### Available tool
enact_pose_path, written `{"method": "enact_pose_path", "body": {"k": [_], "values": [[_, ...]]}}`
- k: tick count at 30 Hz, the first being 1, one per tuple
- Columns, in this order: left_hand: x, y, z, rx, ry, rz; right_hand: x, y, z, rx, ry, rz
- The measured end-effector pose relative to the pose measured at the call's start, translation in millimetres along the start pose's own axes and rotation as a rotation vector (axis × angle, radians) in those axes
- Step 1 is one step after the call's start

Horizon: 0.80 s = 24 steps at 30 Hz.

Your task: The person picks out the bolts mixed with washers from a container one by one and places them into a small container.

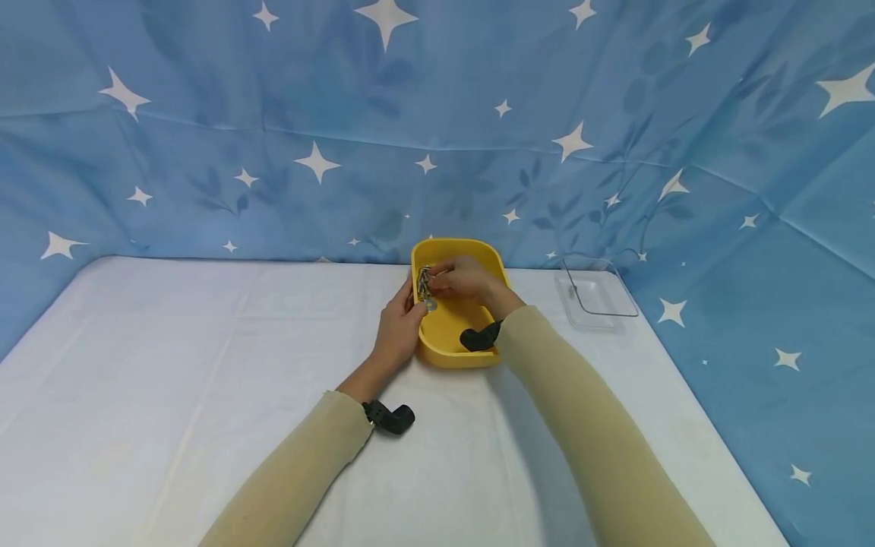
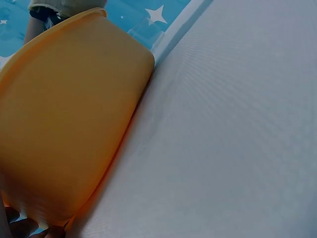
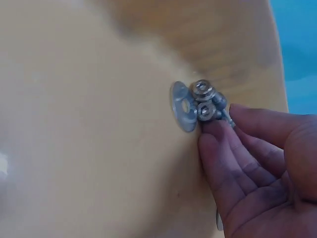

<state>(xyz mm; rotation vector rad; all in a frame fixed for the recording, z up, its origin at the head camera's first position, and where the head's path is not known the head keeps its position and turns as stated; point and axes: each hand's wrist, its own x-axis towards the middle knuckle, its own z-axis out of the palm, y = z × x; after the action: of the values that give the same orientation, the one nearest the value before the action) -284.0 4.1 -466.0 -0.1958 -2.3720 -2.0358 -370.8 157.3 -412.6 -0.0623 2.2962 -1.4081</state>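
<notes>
A yellow plastic bin sits on the white table, its open top facing up. My left hand grips its left wall, thumb at the rim and fingers on the outside. Inside the bin, my right hand is at the left side, where small metal hardware is heaped. The right wrist view shows its thumb and fingers pinching several socket-head screws. A flat metal washer leans against the screws. Below the fingers peeks the edge of another shiny metal piece, mostly hidden.
To the right of the bin, a clear plastic tray stands near the table's back right edge. A blue cloth with white stars hangs behind and to the right. A black camera is strapped to my left wrist, close above the table.
</notes>
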Motion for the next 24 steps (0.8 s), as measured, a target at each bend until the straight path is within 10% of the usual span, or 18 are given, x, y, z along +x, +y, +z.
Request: {"method": "enact_pose_path", "body": {"k": [24], "values": [[-1.8, 0.3, 0.6, 0.053, -0.017, 0.013, -4.7, -0.2, 8.7, -0.191, 0.106, -0.082]]}}
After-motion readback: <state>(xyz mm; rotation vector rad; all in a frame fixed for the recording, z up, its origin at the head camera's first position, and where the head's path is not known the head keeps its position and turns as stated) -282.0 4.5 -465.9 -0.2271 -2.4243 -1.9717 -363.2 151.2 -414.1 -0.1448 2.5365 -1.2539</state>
